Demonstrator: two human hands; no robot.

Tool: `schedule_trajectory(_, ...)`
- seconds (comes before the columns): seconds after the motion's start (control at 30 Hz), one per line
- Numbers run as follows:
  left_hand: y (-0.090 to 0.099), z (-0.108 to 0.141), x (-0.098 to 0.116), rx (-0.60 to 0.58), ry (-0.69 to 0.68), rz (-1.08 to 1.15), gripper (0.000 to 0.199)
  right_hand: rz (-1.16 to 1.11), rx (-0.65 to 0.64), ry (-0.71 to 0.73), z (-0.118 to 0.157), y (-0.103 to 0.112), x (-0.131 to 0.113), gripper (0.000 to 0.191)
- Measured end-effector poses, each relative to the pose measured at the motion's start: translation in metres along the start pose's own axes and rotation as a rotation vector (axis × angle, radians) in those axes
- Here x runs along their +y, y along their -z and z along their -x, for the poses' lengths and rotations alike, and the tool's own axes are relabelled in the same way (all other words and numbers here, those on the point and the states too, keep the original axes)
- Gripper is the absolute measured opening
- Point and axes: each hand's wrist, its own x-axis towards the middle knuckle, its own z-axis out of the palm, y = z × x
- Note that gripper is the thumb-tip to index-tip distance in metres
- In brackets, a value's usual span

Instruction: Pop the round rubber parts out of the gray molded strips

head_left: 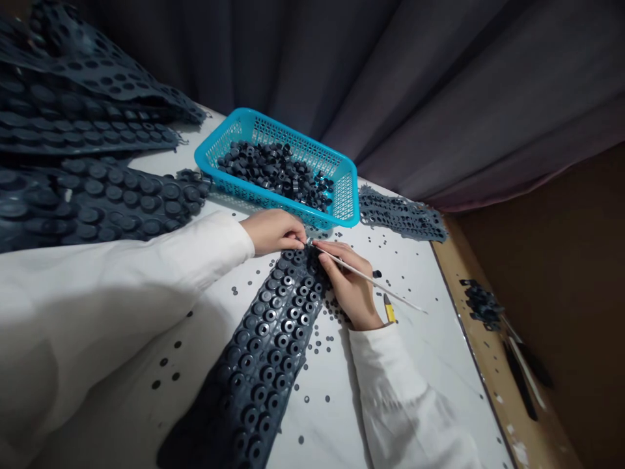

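Note:
A long dark rubber sheet point(273, 339) with rows of moulded rings lies on the white table, running away from me. At its far end my left hand point(274, 231) is closed, thumb and fingers pinched at the sheet's edge. Facing it, my right hand point(350, 283) is closed around a thin white stick point(381, 284), whose tail points right. The stick's front end is at the sheet's far edge between both hands; the fingers partly hide the contact there. Just beyond the hands stands a blue basket point(354, 189) holding many small dark rubber pieces point(283, 172).
Several moulded sheets point(117, 195) are piled at the left. A perforated sheet point(403, 213) lies right of the basket. Small dark discs point(317, 345) are scattered over the table point(415, 378). A yellow, dark-tipped object point(388, 309) is beside my right wrist. Dark scraps point(481, 305) lie beyond the table's right edge.

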Motion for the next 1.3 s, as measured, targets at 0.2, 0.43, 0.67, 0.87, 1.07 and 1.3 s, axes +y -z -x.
schedule_trajectory(0.2,-0.0002,0.0000,-0.0004,0.000,-0.010,-0.017,0.016,-0.040,-0.026,-0.004,-0.0009,-0.0011,-0.0011,0.016)
schedule_trajectory(0.43,-0.0010,0.0001,-0.0003,0.013,-0.020,-0.032,0.016,-0.072,-0.064,-0.033,-0.0016,-0.0026,-0.0020,0.015)
schedule_trajectory(0.67,-0.0013,-0.0001,-0.0010,0.014,-0.023,-0.037,0.016,-0.073,-0.070,-0.044,-0.0010,-0.0027,0.0002,0.015)
schedule_trajectory(0.87,-0.0013,-0.0002,-0.0011,0.005,-0.013,-0.034,0.015,-0.040,-0.082,-0.018,-0.0006,-0.0023,0.0001,0.016)
schedule_trajectory(1.07,-0.0007,0.0002,-0.0006,0.012,-0.021,-0.031,0.016,0.080,-0.125,0.091,-0.0009,-0.0016,0.0012,0.018)
schedule_trajectory(1.3,-0.0004,0.0000,-0.0003,0.007,-0.018,-0.034,0.016,0.200,-0.165,0.159,-0.0005,-0.0017,0.0033,0.020)
